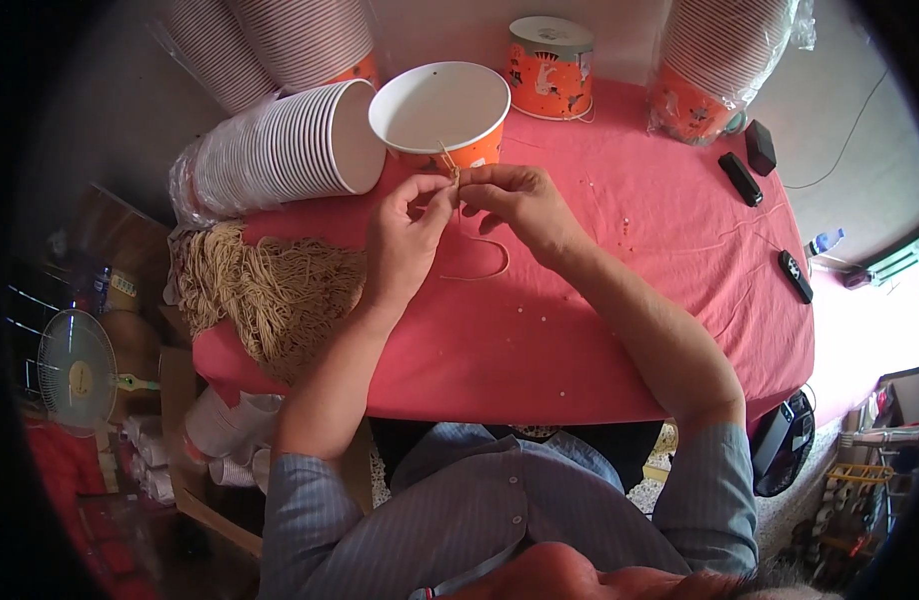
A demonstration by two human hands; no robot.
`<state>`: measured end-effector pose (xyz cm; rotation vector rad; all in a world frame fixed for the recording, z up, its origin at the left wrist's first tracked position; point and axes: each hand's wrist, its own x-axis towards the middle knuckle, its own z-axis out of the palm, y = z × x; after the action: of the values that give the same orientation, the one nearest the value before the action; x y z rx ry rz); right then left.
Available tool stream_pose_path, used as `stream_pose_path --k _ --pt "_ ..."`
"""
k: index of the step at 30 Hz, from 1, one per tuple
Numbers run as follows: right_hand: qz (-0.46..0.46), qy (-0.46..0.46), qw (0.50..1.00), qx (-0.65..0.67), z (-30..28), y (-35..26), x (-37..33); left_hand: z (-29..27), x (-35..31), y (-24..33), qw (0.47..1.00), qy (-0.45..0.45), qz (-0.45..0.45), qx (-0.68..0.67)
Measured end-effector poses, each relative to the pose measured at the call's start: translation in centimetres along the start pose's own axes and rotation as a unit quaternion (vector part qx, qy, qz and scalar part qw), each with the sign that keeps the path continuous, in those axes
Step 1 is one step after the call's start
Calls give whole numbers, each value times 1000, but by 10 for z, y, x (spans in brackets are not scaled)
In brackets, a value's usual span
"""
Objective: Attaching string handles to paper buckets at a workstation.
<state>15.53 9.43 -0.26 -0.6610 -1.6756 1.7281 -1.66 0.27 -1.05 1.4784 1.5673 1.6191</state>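
Observation:
My left hand (400,235) and my right hand (530,208) meet over the table, just in front of a white-lined orange paper bucket (492,143). Between their pinched fingertips is a thin beige cord (507,262). A small twisted bit of it sticks up above the fingers, against the bucket's front, and a tail curls down onto the cloth. Whether the cord passes through the bucket wall cannot be made out. To the left of my left forearm, a large heap of similar beige cords (280,290) spreads to the table's edge.
A pink cloth (600,350) covers the table. A wrapped stack of paper buckets (270,150) lies at left; taller stacks (305,45) stand behind. An upturned orange bucket (550,85) and another stack (725,60) stand at back right. Small dark devices (742,180) lie along the right edge.

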Motion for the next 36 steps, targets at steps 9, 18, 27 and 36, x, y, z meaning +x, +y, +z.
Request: stream_pose_path --k 9,18,27,36 --pt "28 2 996 90 7 6 1 2 -4 15 998 12 27 54" --pt "-2 60 991 120 12 4 -1 2 -4 14 994 -2 85 65" --pt "6 29 992 126 4 3 2 -9 0 16 966 40 198 162" --pt "8 4 990 143 8 2 1 -5 6 7 996 -36 -1 -87"
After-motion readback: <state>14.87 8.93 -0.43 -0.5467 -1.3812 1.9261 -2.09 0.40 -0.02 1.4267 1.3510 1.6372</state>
